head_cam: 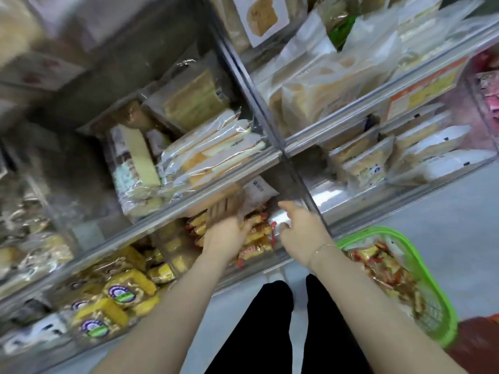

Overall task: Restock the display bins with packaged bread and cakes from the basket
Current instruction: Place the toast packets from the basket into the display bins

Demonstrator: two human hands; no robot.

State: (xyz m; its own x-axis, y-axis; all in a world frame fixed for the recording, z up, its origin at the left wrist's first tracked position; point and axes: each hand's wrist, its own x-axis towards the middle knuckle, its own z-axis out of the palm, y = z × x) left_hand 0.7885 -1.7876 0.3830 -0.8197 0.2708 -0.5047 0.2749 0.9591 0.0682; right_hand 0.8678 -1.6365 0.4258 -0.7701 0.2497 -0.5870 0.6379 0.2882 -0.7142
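Bright, even indoor light, source not visible. Soft white glare on the clear plastic bin fronts (332, 203) and the crinkled transparent bread wrappers (213, 147). Shadows weak; the dark grey bin interior (113, 85) upper left reads dim. Heavy motion blur on the left and top edges, labels unreadable. Left hand (226, 233) smeared at the fingers. Wide-angle bending tilts the shelf rails. Green plastic basket (432, 300) moderately soft.
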